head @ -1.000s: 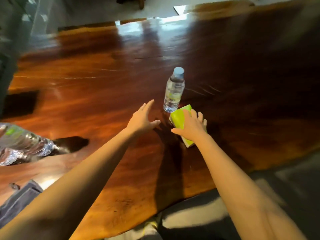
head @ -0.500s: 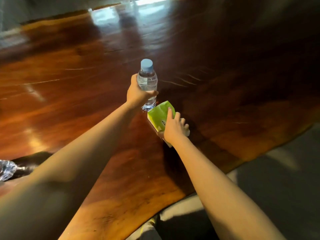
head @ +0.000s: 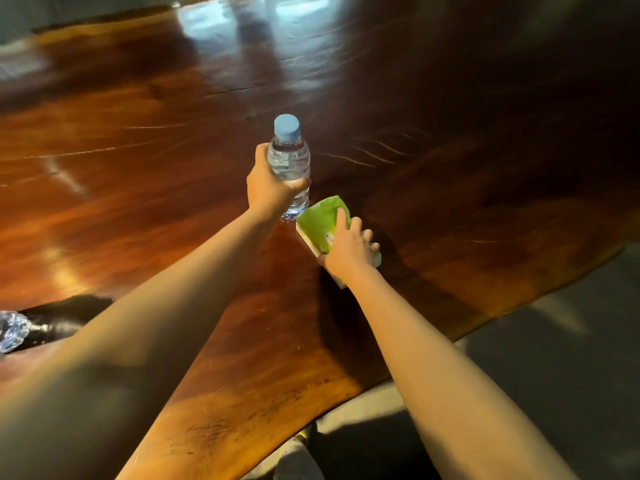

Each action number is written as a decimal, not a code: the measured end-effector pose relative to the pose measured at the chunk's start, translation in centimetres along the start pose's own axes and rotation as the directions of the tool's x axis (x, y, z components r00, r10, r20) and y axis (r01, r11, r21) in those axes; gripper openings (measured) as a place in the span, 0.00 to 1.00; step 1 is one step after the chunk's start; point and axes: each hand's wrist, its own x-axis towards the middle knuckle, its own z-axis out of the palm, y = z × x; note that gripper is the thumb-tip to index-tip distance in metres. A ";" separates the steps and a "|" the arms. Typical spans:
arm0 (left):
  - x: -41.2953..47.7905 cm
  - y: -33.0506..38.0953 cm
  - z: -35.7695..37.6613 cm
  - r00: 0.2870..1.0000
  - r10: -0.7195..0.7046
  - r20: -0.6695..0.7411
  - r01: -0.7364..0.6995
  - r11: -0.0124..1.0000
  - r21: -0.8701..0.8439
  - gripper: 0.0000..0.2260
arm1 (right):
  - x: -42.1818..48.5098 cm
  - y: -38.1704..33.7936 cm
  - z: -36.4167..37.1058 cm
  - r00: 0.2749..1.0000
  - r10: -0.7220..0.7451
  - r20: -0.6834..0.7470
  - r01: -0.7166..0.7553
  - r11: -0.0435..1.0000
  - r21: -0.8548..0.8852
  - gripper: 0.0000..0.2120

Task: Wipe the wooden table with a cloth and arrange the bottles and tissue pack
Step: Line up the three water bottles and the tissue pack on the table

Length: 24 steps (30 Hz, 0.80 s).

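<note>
Left hand (head: 272,190) is wrapped around the middle of the water bottle (head: 290,157), upright near the centre of the wooden table (head: 138,140). Right hand (head: 348,245) clasps the green tissue pack (head: 320,221), just beside the bottle's base at its 5 o'clock. Whether either item is lifted clear cannot be told.

Risks: the pack's soft wrap may slip; the bottle may knock the pack, given their closeness. A crumpled clear bottle (head: 12,329) at the 9 o'clock edge remains unsorted.
</note>
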 end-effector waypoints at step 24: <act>-8.3 -6.3 -22.0 0.923 -0.098 -0.373 0.090 0.995 -0.039 0.29 | -4.4 -15.8 3.4 0.862 -0.505 0.032 0.505 0.856 -0.105 0.49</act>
